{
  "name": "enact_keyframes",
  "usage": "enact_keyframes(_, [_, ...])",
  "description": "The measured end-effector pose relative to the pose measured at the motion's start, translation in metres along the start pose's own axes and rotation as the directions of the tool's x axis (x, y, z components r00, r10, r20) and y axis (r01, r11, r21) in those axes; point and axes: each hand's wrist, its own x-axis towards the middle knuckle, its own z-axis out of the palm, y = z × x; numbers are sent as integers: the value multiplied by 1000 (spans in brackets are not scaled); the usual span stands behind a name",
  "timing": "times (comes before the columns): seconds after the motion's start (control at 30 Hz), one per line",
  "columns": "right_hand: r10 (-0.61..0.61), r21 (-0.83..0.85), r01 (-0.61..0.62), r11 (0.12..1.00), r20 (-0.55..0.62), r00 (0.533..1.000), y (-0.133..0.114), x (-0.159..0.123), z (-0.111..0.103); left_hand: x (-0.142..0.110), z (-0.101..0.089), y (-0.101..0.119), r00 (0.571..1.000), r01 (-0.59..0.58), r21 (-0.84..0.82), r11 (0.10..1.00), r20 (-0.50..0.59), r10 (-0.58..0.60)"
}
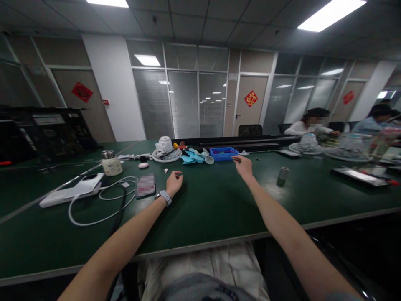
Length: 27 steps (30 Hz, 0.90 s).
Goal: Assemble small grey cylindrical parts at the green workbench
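Observation:
My left hand (174,183), with a watch (164,197) on its wrist, rests on the green table, fingers loosely curled and apart, nothing visible in them. A small white earbud-like piece (166,170) lies just left of it. Farther right, my right hand (243,167) reaches forward, its fingers stretched leftward at the right corner of a blue tray (223,156). Small dark and coloured pieces sit in that tray, too small to name. Light-blue fan blades (192,156) lie left of the tray. Behind them stands a white fan housing (164,145) on its round grille (167,156).
At left are a white power bank-like device (75,190), looped white cable (89,225), a dark-edged card (145,186) and a cream bottle (112,164). A metal cylinder (283,173) stands at right, with a tablet-like device (360,176) beyond. People sit at far right.

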Motion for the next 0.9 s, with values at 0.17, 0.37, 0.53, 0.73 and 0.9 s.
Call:
enact_keyframes(0.17, [104,-52,-102,993,22,994,37,9,-17,-2,-1,1,1000,-10,5,1000,10,10])
enact_keyframes(0.37, [140,-183,-133,974,28,990,32,5,-16,-3,-2,2,1000,-19,6,1000,21,19])
enact_keyframes(0.53, [171,-252,-152,956,52,984,31,6,-18,-2,-1,1,999,-24,17,1000,30,24])
enact_keyframes(0.73, [244,-295,-205,933,99,965,33,7,-21,-2,0,1,999,-29,41,999,32,28])
enact_keyframes(0.9, [269,-268,-249,931,41,962,40,1,-16,-2,-1,2,999,-29,39,999,43,28])
